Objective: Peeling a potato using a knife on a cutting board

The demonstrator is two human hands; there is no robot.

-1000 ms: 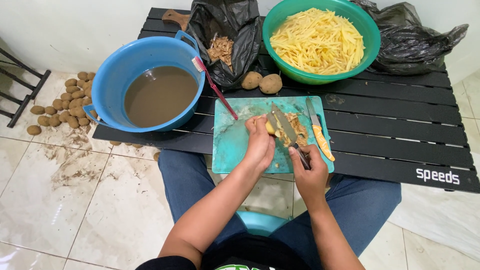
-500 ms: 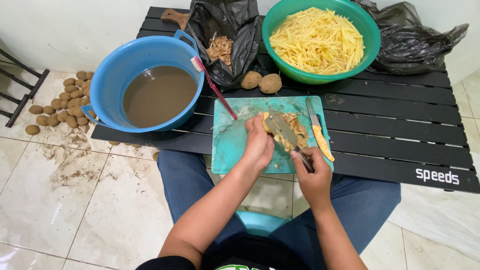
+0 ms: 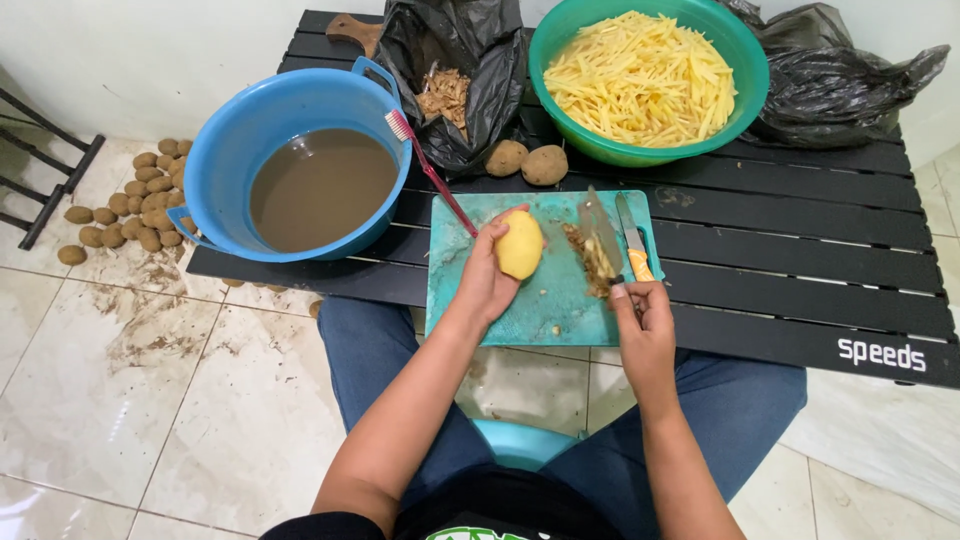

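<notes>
In the head view, a peeled yellow potato is gripped in the left hand, fingers curled round it, above the teal cutting board; a knife is clasped by its handle in the right hand, blade pointing away over a heap of peelings on the board; a second knife with an orange handle lies just beside it. Behind the board two unpeeled potatoes rest on the black slatted table; a blue basin of brown water with a red toothbrush leaning on its rim stands to the left; a green bowl of potato strips is set at the back.
</notes>
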